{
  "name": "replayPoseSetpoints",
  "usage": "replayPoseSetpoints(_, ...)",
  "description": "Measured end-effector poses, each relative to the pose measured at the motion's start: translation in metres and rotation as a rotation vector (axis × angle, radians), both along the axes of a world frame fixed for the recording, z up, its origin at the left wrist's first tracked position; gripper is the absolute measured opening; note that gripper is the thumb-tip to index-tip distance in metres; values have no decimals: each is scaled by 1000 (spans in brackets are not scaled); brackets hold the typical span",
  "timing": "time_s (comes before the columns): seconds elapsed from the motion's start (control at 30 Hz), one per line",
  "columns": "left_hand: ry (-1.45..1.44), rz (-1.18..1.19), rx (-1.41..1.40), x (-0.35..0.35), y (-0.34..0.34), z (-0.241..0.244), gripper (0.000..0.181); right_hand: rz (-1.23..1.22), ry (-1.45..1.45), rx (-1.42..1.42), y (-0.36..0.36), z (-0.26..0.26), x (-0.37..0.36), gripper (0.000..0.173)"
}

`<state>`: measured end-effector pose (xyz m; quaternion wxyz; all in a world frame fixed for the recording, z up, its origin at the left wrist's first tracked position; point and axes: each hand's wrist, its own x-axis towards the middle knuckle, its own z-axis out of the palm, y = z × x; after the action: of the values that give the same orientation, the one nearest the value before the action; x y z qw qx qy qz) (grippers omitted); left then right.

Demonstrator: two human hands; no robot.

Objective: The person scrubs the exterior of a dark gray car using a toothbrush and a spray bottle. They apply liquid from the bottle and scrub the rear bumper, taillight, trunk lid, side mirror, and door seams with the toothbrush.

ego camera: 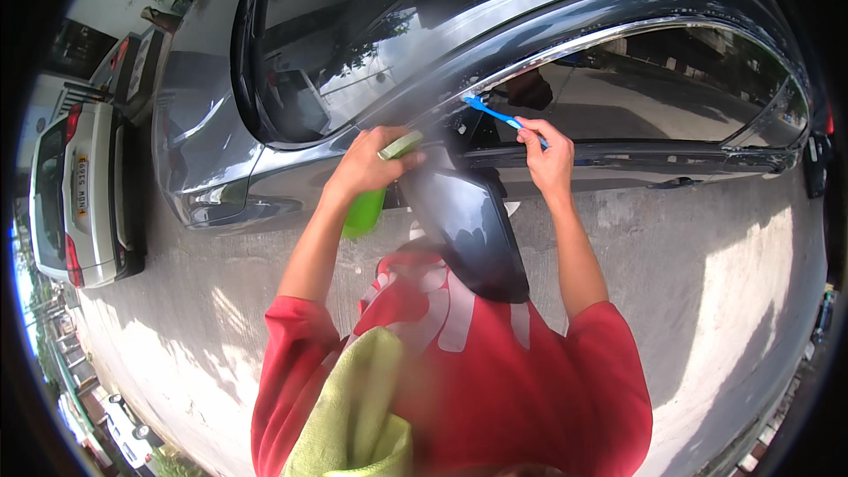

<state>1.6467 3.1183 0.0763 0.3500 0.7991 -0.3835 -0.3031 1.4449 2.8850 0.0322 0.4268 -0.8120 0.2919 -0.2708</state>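
My right hand [550, 152] grips the handle of a blue toothbrush [491, 112]. Its bristles touch the front part of the chrome window trim [543, 58] on a dark car [391, 89]. White suds or droplets dot the trim and the paint around it. In my left hand [374, 162] is a green spray bottle [364, 213], held by its neck beside the base of the windshield pillar. The bottle's pale green spray head [401, 145] shows above my fingers. Between my forearms juts the side mirror [480, 232] of the car, close to my shirt.
A yellow-green cloth [358, 404] hangs over the front of my red shirt [490, 397]. Behind the car's front end stands a silver vehicle [83, 192], at the far left. Concrete pavement [662, 258] with sunlit patches runs alongside. Another white vehicle [129, 434] is at lower left.
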Motion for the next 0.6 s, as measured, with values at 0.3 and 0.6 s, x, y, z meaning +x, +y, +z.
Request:
replayPoseSetpoints(0.3, 63, -89, 194, 9, 10, 19, 25, 166, 206, -55, 5, -35, -12, 16)
replayPoseSetpoints(0.6, 178, -36, 34, 14, 27, -13, 25, 256, 355, -363, 1, -54, -25, 14)
